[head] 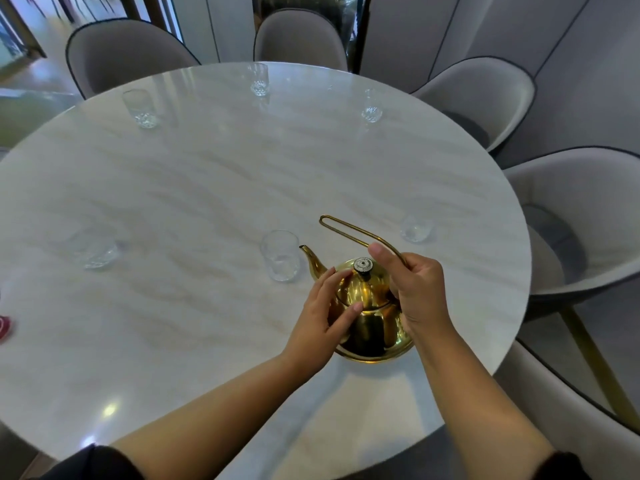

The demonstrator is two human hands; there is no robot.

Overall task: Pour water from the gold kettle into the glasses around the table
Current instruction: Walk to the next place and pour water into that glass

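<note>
The gold kettle [372, 323] stands on the round marble table [207, 188] near its front right edge, spout pointing left. My right hand [417, 292] grips its long wire handle, which tilts back and to the left. My left hand [323, 313] rests its fingers on the kettle's lid and left side. A clear glass [280, 256] stands just left of the spout. Several more clear glasses ring the table: near right [417, 228], near left [93, 249], far left [140, 109], far middle [259, 79], far right [372, 105].
Grey padded chairs surround the table at the back left [128, 57], back middle [299, 36] and along the right side [571, 220]. A small red object [4, 327] lies at the table's left edge.
</note>
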